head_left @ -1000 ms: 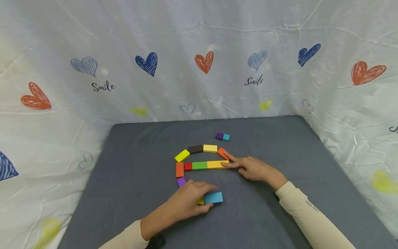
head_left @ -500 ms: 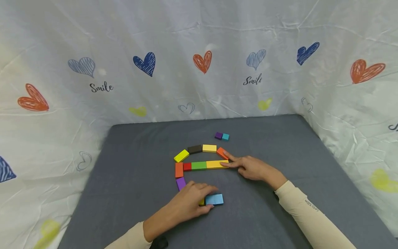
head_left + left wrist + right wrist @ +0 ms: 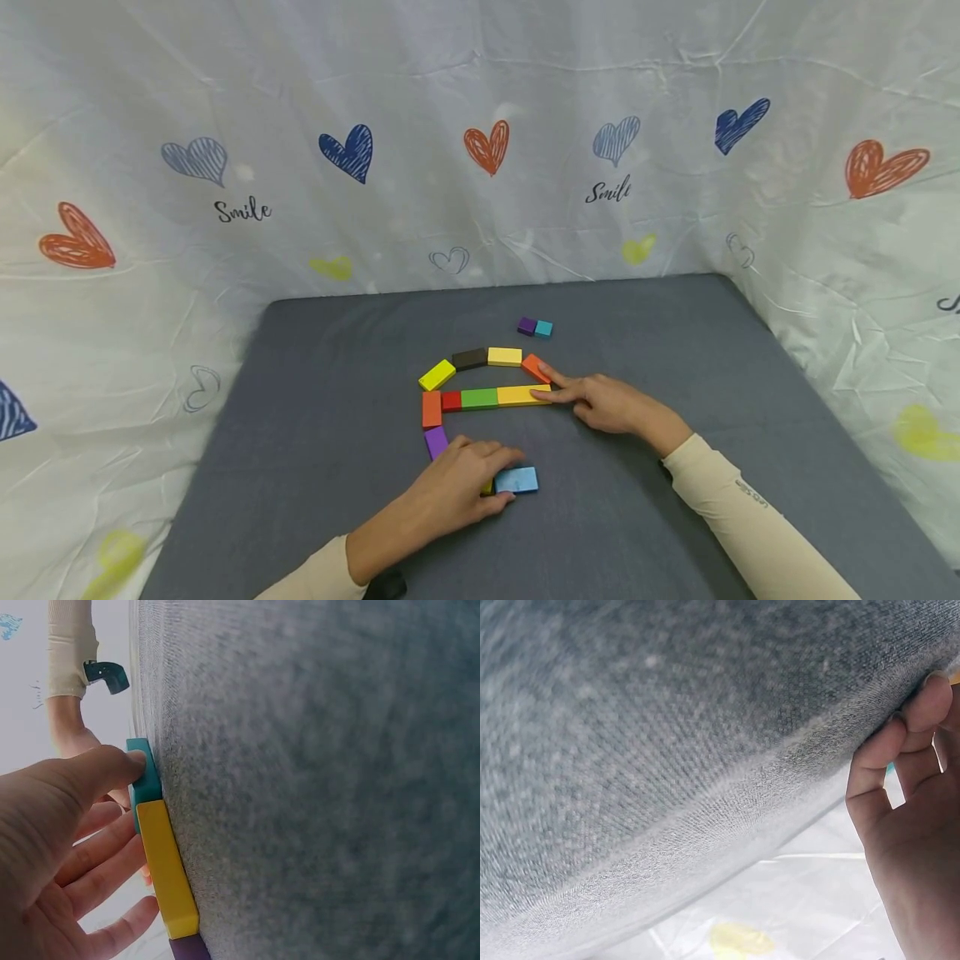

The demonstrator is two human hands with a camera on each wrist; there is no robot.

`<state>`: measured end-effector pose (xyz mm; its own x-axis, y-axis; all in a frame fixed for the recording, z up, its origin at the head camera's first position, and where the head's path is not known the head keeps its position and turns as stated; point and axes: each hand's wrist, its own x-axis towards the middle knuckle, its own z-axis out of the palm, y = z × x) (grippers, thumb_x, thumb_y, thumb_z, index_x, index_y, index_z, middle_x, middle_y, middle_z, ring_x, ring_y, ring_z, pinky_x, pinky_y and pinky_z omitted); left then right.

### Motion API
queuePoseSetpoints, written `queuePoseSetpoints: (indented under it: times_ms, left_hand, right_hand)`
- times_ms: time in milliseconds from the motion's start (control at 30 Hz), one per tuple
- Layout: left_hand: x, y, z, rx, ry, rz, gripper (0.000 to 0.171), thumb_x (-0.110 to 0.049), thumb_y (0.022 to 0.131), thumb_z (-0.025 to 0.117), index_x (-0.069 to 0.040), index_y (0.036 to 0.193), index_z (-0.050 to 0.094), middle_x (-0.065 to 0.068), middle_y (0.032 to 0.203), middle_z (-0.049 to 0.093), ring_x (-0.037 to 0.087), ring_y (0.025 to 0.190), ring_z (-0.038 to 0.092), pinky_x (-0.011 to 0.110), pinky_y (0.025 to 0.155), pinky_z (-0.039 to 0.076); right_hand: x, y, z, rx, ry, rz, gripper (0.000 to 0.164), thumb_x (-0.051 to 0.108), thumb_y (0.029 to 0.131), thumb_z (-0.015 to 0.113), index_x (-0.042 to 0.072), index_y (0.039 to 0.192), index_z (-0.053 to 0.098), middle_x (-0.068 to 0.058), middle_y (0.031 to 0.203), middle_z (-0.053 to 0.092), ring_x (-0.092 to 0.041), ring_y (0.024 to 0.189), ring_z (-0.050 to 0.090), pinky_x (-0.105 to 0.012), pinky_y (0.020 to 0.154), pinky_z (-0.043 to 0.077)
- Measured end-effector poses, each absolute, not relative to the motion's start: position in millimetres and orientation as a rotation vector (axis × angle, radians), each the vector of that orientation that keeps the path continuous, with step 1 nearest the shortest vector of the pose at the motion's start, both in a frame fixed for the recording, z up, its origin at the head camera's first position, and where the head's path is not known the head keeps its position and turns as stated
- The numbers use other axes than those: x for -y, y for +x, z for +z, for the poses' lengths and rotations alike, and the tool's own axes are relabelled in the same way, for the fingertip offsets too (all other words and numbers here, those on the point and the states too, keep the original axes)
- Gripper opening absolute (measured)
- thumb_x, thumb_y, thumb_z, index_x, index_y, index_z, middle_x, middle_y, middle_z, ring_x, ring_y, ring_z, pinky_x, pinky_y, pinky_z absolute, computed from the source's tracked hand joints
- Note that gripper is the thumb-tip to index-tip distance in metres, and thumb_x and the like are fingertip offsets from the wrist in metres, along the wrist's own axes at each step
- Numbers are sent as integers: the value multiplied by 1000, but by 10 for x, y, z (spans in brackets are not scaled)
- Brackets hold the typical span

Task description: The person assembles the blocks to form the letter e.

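Thumb and fingers of my left hand (image 3: pixel 459 485) pinch a light blue block (image 3: pixel 517 480) flat on the table. In the left wrist view, the thumb presses its side, and a yellow block (image 3: pixel 168 870) stands end to end with it, followed by a purple block (image 3: pixel 190 948). My left hand hides most of that yellow block in the head view. Two extended fingers of my right hand (image 3: pixel 617 406) reach the blocks: one touches an orange block (image 3: pixel 535 367), the other the right end of a long yellow block (image 3: pixel 517 396). Its remaining fingers curl inward.
Left of the long yellow block are a green block (image 3: pixel 479 399), a red block (image 3: pixel 452 402) and an upright orange one. A lime block (image 3: pixel 437 375), a black block (image 3: pixel 470 359) and a pale yellow block (image 3: pixel 505 357) arch above. A dark purple cube (image 3: pixel 527 326) and a teal cube (image 3: pixel 543 328) lie farther back.
The light blue block and my left hand have shifted slightly to the right and toward me. My right hand stays in place on its blocks.
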<state>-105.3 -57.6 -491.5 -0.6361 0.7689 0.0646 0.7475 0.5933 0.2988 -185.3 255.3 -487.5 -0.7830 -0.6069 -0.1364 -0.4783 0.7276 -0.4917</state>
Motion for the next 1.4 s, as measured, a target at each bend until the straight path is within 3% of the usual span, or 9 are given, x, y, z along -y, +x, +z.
queuePoseSetpoints:
  times_ms: [267,667,967,1200,1400]
  left_hand:
    - [574,-1036,-4904,-2749,1290,436,53,-46,98,76,-22,143,65,-6,132,71,11,122,65,46,102,49]
    - [568,-1064,-4830,-2734,1265,396,57,-49,97,76,-19,144,65,-5,133,71,11,122,66,47,104,49]
    - [580,-1107,-4756,-2739,1246,431,55,-50,98,74,-19,143,66,-6,133,72,12,119,68,45,103,52]
    - [598,-1319,-4482,-2765,1235,670,44,-38,103,70,-13,140,68,0,123,75,13,102,73,33,87,60]
    - [538,-1678,-4166,-2853,1209,756,38,-33,103,70,-16,138,69,-1,128,73,13,105,72,33,86,60]
  right_hand:
    - [-2545,-1863,-4882,-2656,-836,-619,74,-5,100,55,45,154,51,10,173,24,-10,61,31,-25,55,31]
    - [-2550,-1861,-4886,-2652,-816,-633,75,-6,99,55,45,154,52,10,173,25,-14,67,39,-28,56,32]
    - [-2552,-1866,-4892,-2649,-806,-615,74,-4,100,55,47,154,50,9,173,25,-12,62,34,-27,55,32]
    - [-2565,-1869,-4903,-2647,-814,-628,74,-5,100,55,45,155,51,7,173,25,-10,54,29,-26,53,30]
    - [-2565,-1879,-4912,-2647,-825,-645,73,-6,100,55,42,155,52,1,172,28,-10,52,28,-26,52,30]
